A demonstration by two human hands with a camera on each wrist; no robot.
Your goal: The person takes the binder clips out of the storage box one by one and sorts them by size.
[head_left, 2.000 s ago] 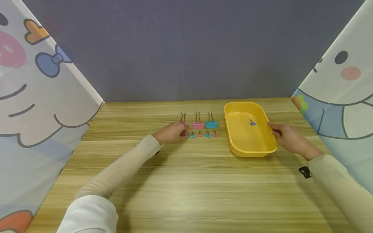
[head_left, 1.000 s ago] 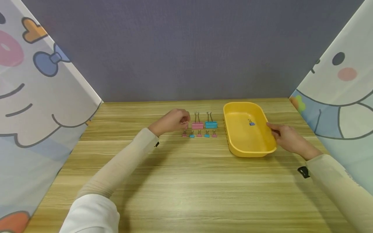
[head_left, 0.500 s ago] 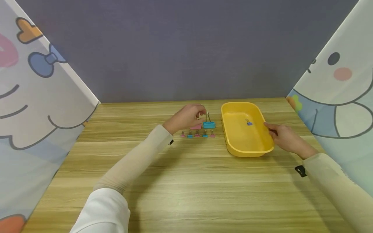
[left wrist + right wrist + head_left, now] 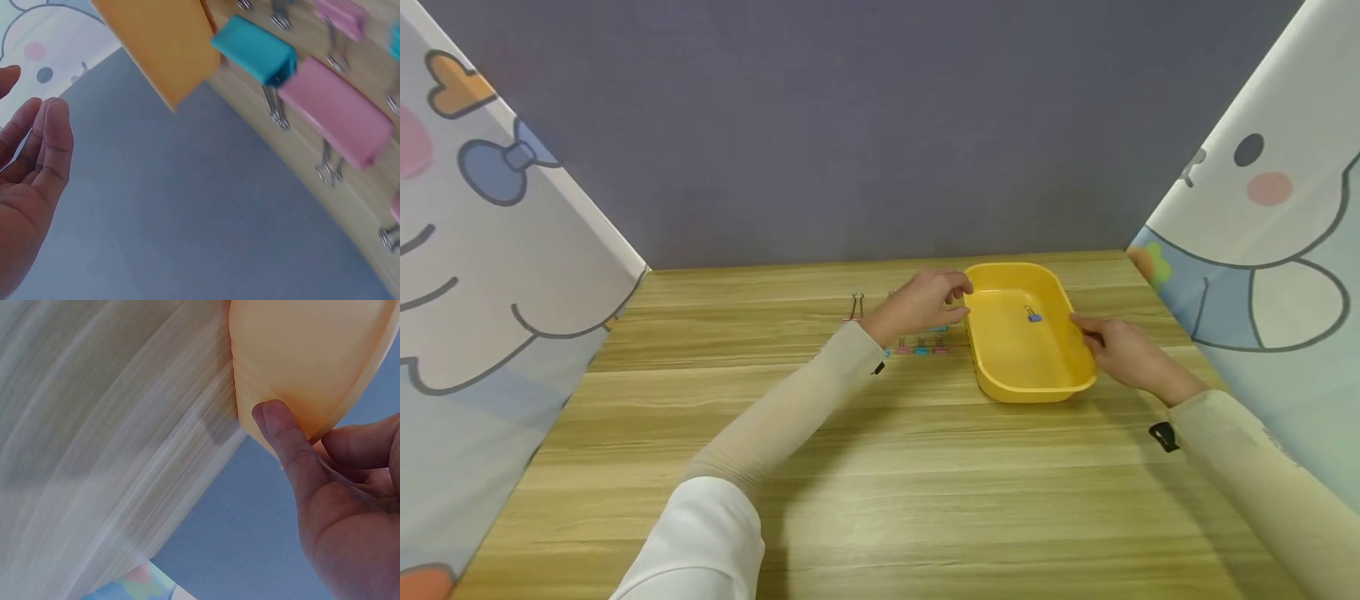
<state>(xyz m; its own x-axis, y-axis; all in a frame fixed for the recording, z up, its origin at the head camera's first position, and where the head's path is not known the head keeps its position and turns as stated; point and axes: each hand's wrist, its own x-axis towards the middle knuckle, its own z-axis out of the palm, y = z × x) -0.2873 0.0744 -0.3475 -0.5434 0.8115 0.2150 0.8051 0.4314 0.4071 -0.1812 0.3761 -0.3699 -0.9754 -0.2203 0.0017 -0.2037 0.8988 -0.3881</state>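
Observation:
My left hand (image 4: 928, 302) is at the left rim of a yellow tray (image 4: 1030, 395), its thumb spread from loosely bent fingers. Nothing shows between them in the left wrist view. That arm covers part of two rows of binder clips. A large blue clip (image 4: 253, 49) and a large pink clip (image 4: 334, 112) sit side by side near the table's back edge. In front are small clips, among them a blue one (image 4: 921, 350) and a pink one (image 4: 940, 350). On the tray's opposite side, my right hand (image 4: 1127, 354) pinches the rim between thumb and fingers.
Inside the tray lies one small dark-blue binder clip (image 4: 1033, 316). The wooden table (image 4: 962, 500) ends at a grey partition (image 4: 880, 133) behind. Cartoon-printed panels (image 4: 1262, 275) flank both sides.
My left hand has travelled right, from the leftmost large pink clip, over the other clips, to the tray's rim, its fingers spreading. The right hand keeps its hold on the tray.

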